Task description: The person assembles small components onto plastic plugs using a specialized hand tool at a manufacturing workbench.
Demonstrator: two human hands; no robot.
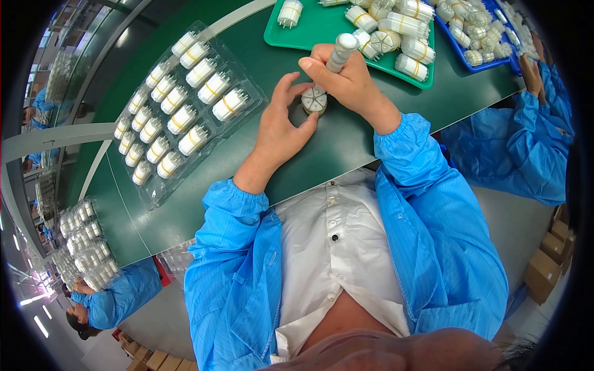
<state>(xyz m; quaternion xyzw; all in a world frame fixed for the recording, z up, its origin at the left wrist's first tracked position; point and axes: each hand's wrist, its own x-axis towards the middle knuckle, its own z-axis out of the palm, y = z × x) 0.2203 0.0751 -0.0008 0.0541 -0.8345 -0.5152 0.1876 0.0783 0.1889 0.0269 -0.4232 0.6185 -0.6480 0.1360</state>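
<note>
On the green table, my left hand [283, 123] curls its thumb and fingers round a short white cylindrical part [314, 101]. The part stands on end, and its round top shows wedge-shaped segments. My right hand [351, 83] is closed round a pale screwdriver-like tool [341, 54] with a ribbed handle and a rounded cap. This tool slants down toward the top of the part. Its tip is hard to make out between my hands, so I cannot tell whether it touches.
A clear plastic tray [238, 127] at the left holds rows of white cylinders with yellow bands. Beyond my hands lies a green tray [291, 38] of similar cylinders, beside a blue tray [461, 54] of white parts. A co-worker's blue sleeve [526, 133] is at the right.
</note>
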